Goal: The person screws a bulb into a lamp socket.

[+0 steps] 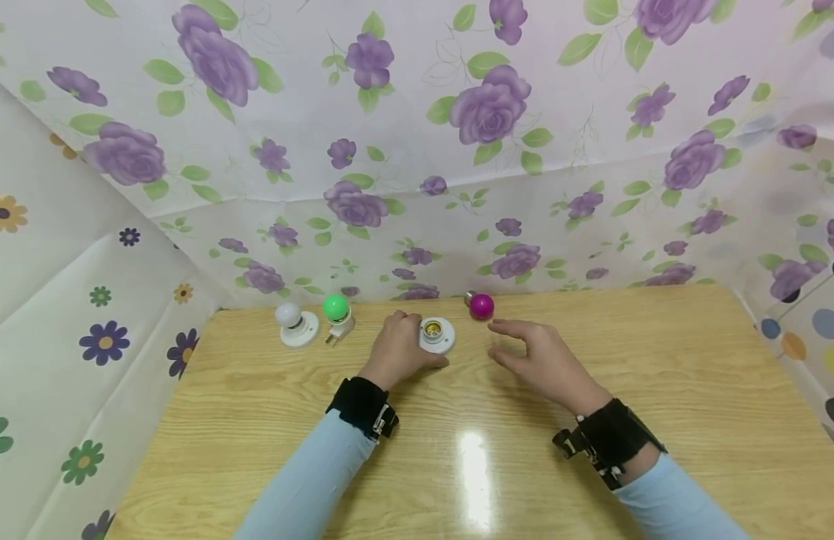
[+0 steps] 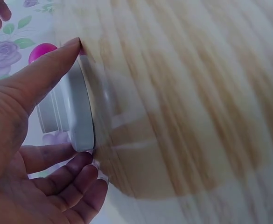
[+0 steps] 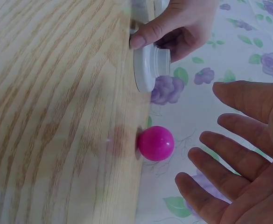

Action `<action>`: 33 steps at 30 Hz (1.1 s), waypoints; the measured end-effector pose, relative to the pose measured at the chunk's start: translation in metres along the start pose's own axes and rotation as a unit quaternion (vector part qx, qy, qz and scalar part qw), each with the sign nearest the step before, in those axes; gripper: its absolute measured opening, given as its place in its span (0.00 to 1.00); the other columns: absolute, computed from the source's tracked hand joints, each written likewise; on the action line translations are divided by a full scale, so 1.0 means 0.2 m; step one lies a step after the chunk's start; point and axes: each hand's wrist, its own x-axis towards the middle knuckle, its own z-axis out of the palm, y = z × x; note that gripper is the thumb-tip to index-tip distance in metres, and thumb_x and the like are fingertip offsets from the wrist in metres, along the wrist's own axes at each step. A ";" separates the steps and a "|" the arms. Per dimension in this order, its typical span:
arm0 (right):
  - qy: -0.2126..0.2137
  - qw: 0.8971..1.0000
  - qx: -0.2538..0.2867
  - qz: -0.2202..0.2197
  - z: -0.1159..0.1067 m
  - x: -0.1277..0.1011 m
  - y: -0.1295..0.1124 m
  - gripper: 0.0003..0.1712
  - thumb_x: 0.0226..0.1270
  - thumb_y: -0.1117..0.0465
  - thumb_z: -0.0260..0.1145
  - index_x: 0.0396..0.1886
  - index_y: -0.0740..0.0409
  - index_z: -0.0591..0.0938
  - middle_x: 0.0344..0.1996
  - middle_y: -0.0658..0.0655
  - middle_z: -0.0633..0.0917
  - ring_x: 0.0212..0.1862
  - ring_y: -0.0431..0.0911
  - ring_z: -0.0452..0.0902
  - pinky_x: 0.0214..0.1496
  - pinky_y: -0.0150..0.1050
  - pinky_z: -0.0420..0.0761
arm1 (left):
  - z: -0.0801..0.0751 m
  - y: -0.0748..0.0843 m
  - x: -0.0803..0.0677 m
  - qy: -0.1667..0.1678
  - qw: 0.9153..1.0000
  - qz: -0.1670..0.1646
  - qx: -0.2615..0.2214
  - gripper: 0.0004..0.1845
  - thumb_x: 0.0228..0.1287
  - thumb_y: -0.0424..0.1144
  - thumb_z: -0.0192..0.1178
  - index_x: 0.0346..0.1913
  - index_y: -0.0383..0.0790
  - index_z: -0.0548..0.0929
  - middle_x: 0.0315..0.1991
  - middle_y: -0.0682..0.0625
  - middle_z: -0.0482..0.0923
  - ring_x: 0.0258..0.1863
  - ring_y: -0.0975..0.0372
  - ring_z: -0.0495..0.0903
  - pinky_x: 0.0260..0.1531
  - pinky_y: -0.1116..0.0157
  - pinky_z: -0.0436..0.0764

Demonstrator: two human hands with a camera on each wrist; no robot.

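A round white lamp socket (image 1: 445,341) with a brass-coloured inside lies flat on the table, opening upward. My left hand (image 1: 398,349) grips its base from the left; in the left wrist view the thumb is at one edge of the socket (image 2: 80,112) and the index finger at the other. Behind and to the right lies a magenta light bulb (image 1: 481,306), its metal cap toward the back left. Just in front of that bulb hovers my right hand (image 1: 541,360), fingers spread and holding nothing. The right wrist view shows a gap between the fingers and the bulb (image 3: 157,143).
Left of my left hand, a white bulb (image 1: 289,315) sits in a round white socket base (image 1: 302,337). Beside it a green bulb (image 1: 336,307) is in a white plug-in holder (image 1: 343,326). Flowered cloth (image 1: 363,247) rises at the wooden table's (image 1: 268,457) back edge.
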 end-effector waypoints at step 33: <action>0.033 0.999 -0.007 -0.003 -0.03 0.10 -0.05 0.26 0.59 0.55 0.68 0.58 0.55 0.77 0.59 0.58 0.77 0.63 0.53 0.71 0.63 0.50 0.73 | -0.22 0.02 -0.17 0.099 0.969 0.110 -0.196 0.42 0.40 0.50 0.76 0.62 0.49 0.71 0.54 0.54 0.75 0.48 0.64 0.75 0.46 0.63 0.80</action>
